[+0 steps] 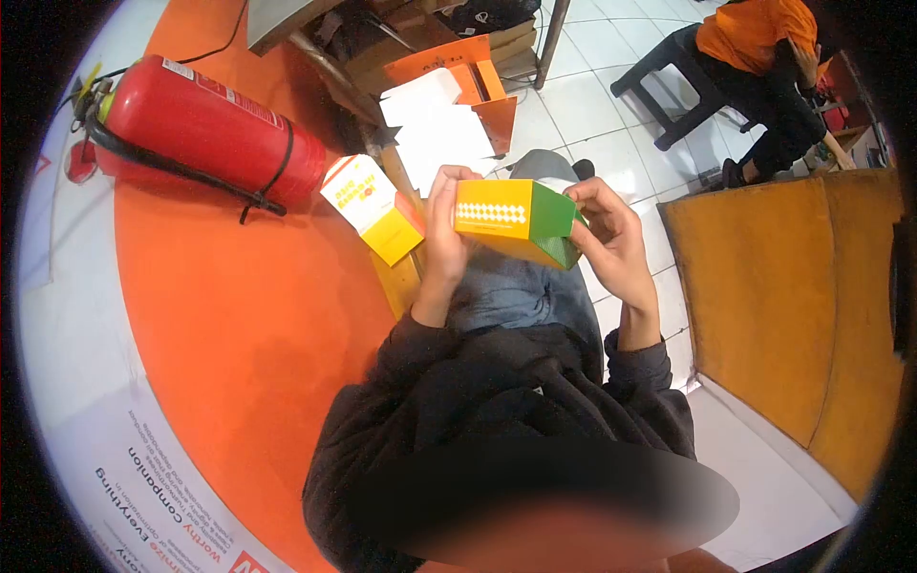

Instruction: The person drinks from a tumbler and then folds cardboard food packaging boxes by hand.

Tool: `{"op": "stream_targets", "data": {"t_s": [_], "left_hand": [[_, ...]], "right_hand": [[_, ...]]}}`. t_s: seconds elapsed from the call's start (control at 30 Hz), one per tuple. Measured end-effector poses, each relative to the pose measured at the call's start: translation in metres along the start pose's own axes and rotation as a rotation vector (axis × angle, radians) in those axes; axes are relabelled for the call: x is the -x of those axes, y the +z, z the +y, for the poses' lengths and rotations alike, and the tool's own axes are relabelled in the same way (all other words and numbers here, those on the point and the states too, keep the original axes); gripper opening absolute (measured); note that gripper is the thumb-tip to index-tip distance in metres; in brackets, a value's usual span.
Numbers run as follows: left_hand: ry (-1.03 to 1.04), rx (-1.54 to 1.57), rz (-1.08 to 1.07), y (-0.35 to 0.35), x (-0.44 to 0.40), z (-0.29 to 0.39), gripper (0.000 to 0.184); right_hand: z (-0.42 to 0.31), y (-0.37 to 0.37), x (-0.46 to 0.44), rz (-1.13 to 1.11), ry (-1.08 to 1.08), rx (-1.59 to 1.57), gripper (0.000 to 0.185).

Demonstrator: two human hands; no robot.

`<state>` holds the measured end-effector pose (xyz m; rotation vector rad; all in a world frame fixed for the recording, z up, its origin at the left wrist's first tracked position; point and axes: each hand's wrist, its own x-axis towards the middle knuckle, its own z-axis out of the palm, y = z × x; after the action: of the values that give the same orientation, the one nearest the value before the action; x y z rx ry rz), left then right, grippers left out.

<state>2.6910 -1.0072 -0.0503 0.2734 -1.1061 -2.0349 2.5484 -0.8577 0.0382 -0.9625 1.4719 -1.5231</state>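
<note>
The fingers of the left hand [445,224] wrap the near-square end of a yellow and green cardboard box [492,210], gripping it. The thumb and fingers of the right hand [616,241] grasp the box's green end, bent around its edge. The box is held between the two hands, above the lap; its flat yellow face carries a band of white diamonds, and the green end is angular, with creased edges and a fine printed texture.

Dark cloth sleeves [638,368] cover both wrists, and faded blue-grey trousers [501,291] wrinkle below the box. Just beside the left hand lies a yellow and white printed carton [374,208], smooth and crisp-edged. Beyond it are a matt white sheet [439,129] with cut, stepped edges and an orange cardboard box [495,84] with upright flaps. On the left, a glossy red fire extinguisher [205,124], cylindrical with a black hose, rests on a smooth orange surface [239,286]. Farther off, past pale square floor tiles [583,53], a person in an orange top [755,36] sits on a black stool [673,81]; a brown wood-like panel [764,296] curves along the right.
</note>
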Motion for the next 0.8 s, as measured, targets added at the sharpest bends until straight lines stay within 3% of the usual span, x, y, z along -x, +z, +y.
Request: {"op": "stream_targets", "data": {"t_s": [0.07,0.1,0.2,0.33,0.43,0.5,0.53,0.67,0.8], "left_hand": [[0.173,-0.694,0.005,0.016,-0.012,0.026,0.029],[0.278,-0.731,-0.019,0.028,-0.016,0.038,0.027],[0.205,-0.957,-0.396,0.034,-0.014,0.055,0.018],[0.285,-0.910,0.126,0.038,-0.002,0.029,0.019],[0.326,-1.132,0.106,0.043,0.002,0.029,0.019],[0.246,-1.055,-0.167,0.040,-0.002,0.031,0.015],[0.203,-1.011,-0.296,0.039,-0.002,0.033,0.013],[0.008,-0.769,-0.194,0.039,0.003,0.041,0.014],[0.138,-0.893,-0.233,0.037,0.005,0.035,0.013]], "right_hand": [[0.002,0.005,-0.001,0.063,-0.028,0.022,0.017],[0.003,0.006,-0.002,0.067,-0.035,0.064,0.015],[0.000,0.011,-0.003,0.099,-0.107,0.262,0.010],[0.004,0.029,0.000,0.350,-0.259,0.527,0.011],[0.027,0.035,0.001,0.403,-0.556,0.634,0.017],[0.026,0.031,-0.003,0.306,-0.727,0.694,0.022],[0.026,0.031,-0.003,0.264,-0.722,0.689,0.023],[0.028,0.033,-0.005,0.181,-0.723,0.683,0.027],[0.023,0.037,-0.001,0.151,-0.625,0.715,0.025]]}}
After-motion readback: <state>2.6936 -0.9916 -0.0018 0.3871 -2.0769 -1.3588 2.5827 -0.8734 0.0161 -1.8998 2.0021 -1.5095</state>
